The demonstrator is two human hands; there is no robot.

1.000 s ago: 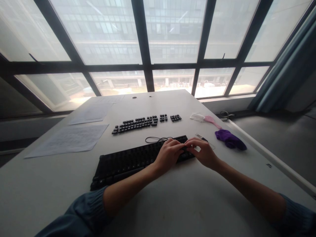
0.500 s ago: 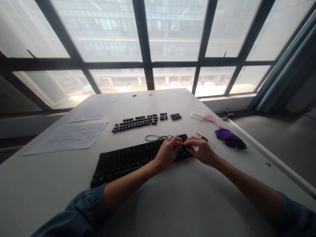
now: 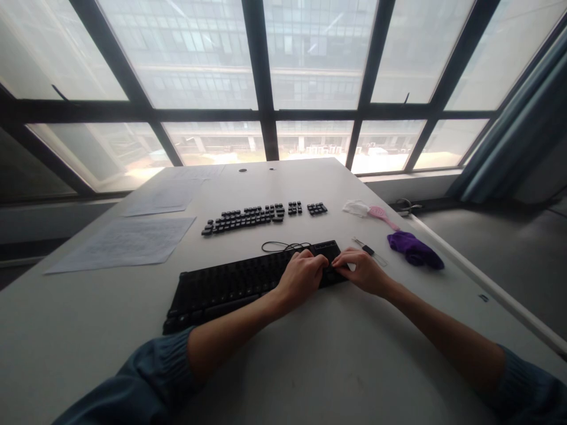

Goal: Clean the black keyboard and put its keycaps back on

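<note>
A black keyboard (image 3: pixel 230 286) lies at a slant on the white table, its key bed largely without keycaps. Over its right end, my left hand (image 3: pixel 303 273) is closed, fingertips bent down against the board. Just to the right, my right hand (image 3: pixel 361 270) is pinched above the same end; whatever lies between its fingers is too small and dark to make out. Only a narrow gap separates the two sets of fingertips. Behind the board, loose black keycaps (image 3: pixel 243 219) stand in rows and groups. A small tool with a black grip and wire ends (image 3: pixel 367 250) rests beyond my right hand.
The keyboard's cable (image 3: pixel 283 245) is coiled behind it. At the right of the table (image 3: pixel 283 378) lie a purple cloth (image 3: pixel 414 249), a pink brush (image 3: pixel 381 215) and a crumpled white wipe (image 3: pixel 355 208). Printed sheets (image 3: pixel 124 245) cover the left side. Windows rise behind.
My fingertips have drawn slightly apart from near contact, and the left fingers sit lower on the keyboard. The view has shifted a little; the table items stay in place.
</note>
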